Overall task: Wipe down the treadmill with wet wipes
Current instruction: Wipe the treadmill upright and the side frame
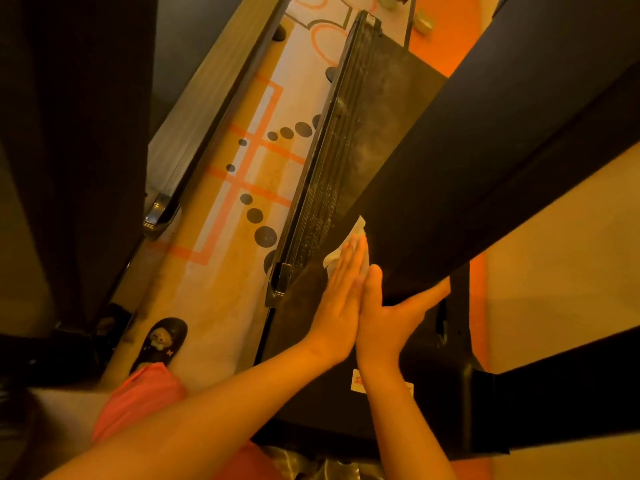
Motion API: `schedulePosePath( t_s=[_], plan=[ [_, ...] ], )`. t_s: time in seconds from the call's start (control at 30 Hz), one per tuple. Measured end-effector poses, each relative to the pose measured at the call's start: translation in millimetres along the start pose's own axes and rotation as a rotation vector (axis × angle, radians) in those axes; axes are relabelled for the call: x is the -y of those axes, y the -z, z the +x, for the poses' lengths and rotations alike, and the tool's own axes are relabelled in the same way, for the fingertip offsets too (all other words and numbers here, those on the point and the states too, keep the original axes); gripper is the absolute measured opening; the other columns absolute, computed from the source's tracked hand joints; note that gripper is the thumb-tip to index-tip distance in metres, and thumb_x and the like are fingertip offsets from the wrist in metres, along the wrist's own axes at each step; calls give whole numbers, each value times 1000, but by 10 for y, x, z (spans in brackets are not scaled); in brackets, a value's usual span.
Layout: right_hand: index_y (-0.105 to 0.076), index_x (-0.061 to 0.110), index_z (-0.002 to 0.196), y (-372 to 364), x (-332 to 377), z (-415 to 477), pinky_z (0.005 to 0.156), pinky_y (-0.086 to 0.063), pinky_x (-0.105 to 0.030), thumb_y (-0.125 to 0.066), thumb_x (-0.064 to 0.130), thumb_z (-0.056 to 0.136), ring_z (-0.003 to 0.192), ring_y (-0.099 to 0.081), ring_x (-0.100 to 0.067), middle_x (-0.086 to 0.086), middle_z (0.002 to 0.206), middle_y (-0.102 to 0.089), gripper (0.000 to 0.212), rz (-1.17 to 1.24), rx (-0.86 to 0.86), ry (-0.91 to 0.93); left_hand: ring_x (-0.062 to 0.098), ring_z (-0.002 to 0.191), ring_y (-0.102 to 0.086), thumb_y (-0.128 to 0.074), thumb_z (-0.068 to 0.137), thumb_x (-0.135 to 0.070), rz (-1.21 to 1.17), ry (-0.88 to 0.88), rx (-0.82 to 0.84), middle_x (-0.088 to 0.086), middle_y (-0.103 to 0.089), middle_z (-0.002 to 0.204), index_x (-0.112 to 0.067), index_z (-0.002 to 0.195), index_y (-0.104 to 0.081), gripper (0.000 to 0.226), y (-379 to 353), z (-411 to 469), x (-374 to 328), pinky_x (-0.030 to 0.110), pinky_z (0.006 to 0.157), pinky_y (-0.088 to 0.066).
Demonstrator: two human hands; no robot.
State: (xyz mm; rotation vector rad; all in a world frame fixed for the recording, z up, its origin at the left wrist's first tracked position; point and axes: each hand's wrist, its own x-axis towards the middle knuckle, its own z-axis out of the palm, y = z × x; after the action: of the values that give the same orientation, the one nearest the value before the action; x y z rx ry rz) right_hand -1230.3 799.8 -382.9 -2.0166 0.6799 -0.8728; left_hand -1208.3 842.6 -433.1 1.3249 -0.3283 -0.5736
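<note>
Head cam looking down, going left to right. Well off to the left of the fingers there's a black slipper [162,341] on a patterned floor mat [242,188] with orange lines and dark dots. Next comes the treadmill [377,109], dusty, with its ribbed side rail [322,188] running away just left of the fingertips. The left hand [337,306] lies flat, fingers straight and together, pressing a white wipe [333,259] onto the treadmill; the wipe pokes out past and to the left of those fingertips. The right hand [384,317] sits touching it on the right, thumb pointing up against a big black beam [485,168], fingers reaching right under its lower edge. Fingertips are hidden, so can't tell if it's actually gripping. A white sticker [360,381] shows below that wrist.
</note>
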Motion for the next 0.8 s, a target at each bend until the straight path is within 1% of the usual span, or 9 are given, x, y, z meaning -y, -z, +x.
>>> schedulePosePath(
  t_s=[0.07,0.17,0.27,0.37,0.43,0.53,0.6,0.73,0.8],
  plan=[
    [-14,11,136,-22,-14,-24,87,-25,9,-70,-7,79,111,-26,38,25,122,-27,82,-35,-18,29,-5,146,7,-12,96,-65,67,1,13,-25,6,160,-43,151,2,61,52,78,117,41,123,0],
    [-12,12,138,-39,-54,-36,92,-28,6,-71,-5,79,117,-28,33,24,129,-26,85,-46,-21,48,-7,145,11,-10,95,-65,114,26,53,-23,12,160,-34,154,8,69,135,210,283,34,122,2],
    [-11,7,138,-51,-88,-54,93,-26,6,-69,-11,78,120,-26,31,20,129,-27,85,-95,-33,69,-10,144,10,-12,93,-66,89,84,46,-22,12,160,-39,153,9,69,175,320,409,31,120,1],
    [-9,2,137,-78,-59,-71,92,-24,8,-67,-14,76,119,-23,34,18,128,-25,85,-136,-56,82,-8,144,10,-13,95,-60,54,147,32,-20,12,161,-43,148,8,59,202,410,503,29,120,1],
    [-8,4,137,-90,-72,-80,93,-23,7,-66,-9,78,120,-22,34,19,130,-22,84,-148,-72,68,-5,143,12,-14,103,-47,64,212,48,-14,13,161,-37,149,10,53,257,464,525,32,122,2],
    [-7,11,141,-116,-43,-69,96,-28,2,-65,14,84,123,-26,29,22,136,-21,81,-112,-104,6,-1,141,13,-17,106,-33,127,271,87,-5,15,162,-24,151,12,55,330,534,521,41,123,2],
    [-7,13,141,-133,-18,-65,97,-30,1,-60,22,83,125,-28,26,22,137,-22,80,-109,-113,-4,1,142,14,-16,101,-44,118,261,97,-4,16,162,-24,151,13,62,323,529,465,43,123,1],
    [-9,14,142,-151,-9,-70,94,-33,0,-58,25,83,123,-34,24,21,136,-26,78,-108,-123,-22,-1,146,15,-8,89,-74,73,132,91,-13,17,161,-37,148,14,73,230,462,306,38,122,3],
    [-10,11,143,-157,-5,-77,92,-34,0,-58,26,83,121,-35,25,21,135,-28,78,-116,-129,-34,-1,146,15,-9,87,-78,76,63,102,-14,16,161,-38,149,13,76,199,478,228,42,122,3]
  ],
)
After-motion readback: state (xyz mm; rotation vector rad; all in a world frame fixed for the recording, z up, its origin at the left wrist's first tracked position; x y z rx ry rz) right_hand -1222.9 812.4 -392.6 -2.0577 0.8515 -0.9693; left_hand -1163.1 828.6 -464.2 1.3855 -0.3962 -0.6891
